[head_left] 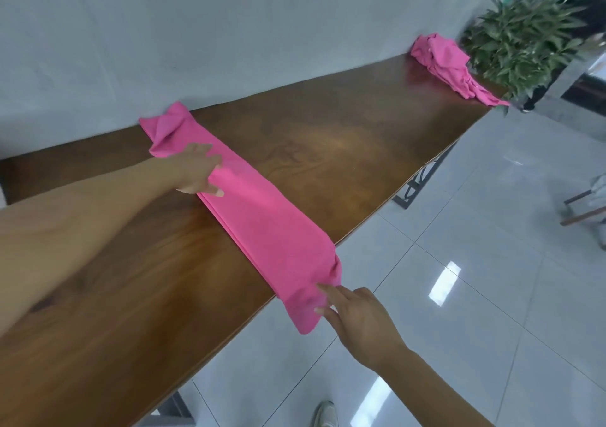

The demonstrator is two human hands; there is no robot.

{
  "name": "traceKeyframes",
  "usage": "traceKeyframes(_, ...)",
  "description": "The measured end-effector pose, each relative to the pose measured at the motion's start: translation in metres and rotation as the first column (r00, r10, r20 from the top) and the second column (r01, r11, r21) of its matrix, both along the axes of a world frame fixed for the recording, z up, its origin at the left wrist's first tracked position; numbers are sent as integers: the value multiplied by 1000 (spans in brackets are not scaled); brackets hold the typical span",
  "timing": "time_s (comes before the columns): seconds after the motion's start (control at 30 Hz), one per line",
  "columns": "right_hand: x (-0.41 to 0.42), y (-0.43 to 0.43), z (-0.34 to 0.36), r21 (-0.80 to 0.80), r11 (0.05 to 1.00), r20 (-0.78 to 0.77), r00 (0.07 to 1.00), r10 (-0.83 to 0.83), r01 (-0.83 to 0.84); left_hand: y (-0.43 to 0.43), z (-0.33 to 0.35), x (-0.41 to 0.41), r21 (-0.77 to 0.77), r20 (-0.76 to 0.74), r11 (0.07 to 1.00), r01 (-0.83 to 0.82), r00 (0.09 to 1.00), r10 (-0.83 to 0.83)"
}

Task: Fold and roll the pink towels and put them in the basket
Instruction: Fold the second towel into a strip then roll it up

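A pink towel [259, 216], folded into a long narrow strip, lies across the wooden table [328, 138] from the wall side to the front edge. Its near end hangs over the edge. My left hand [196, 171] rests on the strip near its far end, fingers spread flat and thumb along the fold. My right hand [354, 315] pinches the hanging near end with its fingertips. The far end of the strip is bunched against the wall. No basket is in view.
A heap of more pink towels [449, 62] lies at the table's far right end, beside a green potted plant [524, 39]. A grey wall [196, 33] runs behind the table. Glossy tiled floor [492, 279] lies to the right, with my shoe [326, 415] below.
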State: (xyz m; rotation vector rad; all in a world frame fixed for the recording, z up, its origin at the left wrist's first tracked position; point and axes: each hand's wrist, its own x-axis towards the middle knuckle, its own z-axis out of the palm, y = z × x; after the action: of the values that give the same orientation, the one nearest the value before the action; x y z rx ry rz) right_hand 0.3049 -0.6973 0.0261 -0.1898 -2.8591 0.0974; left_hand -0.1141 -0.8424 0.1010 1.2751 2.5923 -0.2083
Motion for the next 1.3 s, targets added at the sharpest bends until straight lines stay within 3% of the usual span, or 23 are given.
traceKeyframes(0.2,-3,23,6,-152,988,91,996,-22,36,31,-22,52,171,125,985,37,990,-59)
traceKeyframes(0.33,-6,46,1,-390,899,246,963,-108,200,53,-39,103,279,173,958,-59,985,11)
traceKeyframes(0.5,-16,79,-13,-494,790,383,907,-176,362,70,-66,163,276,233,925,-262,952,200)
traceKeyframes(0.67,-34,104,-28,-507,778,453,883,-125,371,72,-92,193,277,117,902,-330,944,310)
traceKeyframes(0.83,-55,117,-54,-506,817,481,877,0,277,70,-103,200,295,-11,896,-331,937,349)
traceKeyframes(1.03,-60,122,-73,-505,829,449,894,14,241,71,-101,203,325,-21,882,-341,930,367)
traceKeyframes(1.17,-56,123,-79,-539,799,488,872,39,266,71,-100,204,319,-20,879,-356,924,381)
traceKeyframes(1.3,-40,128,-91,-505,833,536,839,96,227,72,-98,206,337,-9,869,-364,921,389)
